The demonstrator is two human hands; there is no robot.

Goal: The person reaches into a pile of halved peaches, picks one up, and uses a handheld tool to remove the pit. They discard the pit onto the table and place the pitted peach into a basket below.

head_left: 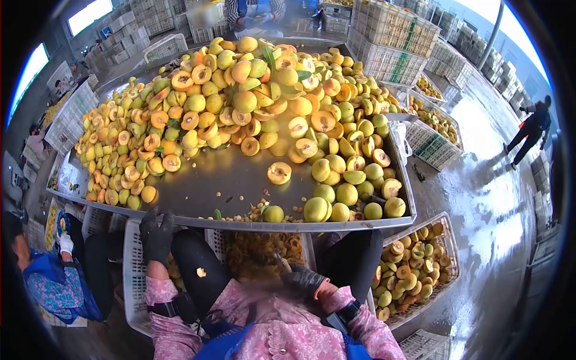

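- Left hand [157, 235] is at the near edge of the bench [210, 187]; I cannot tell whether its fingers are apart or together.
- Right hand [305, 282], below that edge, has its fingers wrapped round a thin tool [279, 260]; a firm grip, tip away from the left hand, seems safest.
- Fruit [245, 102] lies heaped on the bench; the loose half [279, 173] nearer the edge looks easiest to lift without starting a slide.

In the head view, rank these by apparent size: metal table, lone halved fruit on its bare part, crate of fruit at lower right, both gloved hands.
1. Metal table
2. Crate
3. Left hand and right hand: too alike to rank
4. Halved fruit
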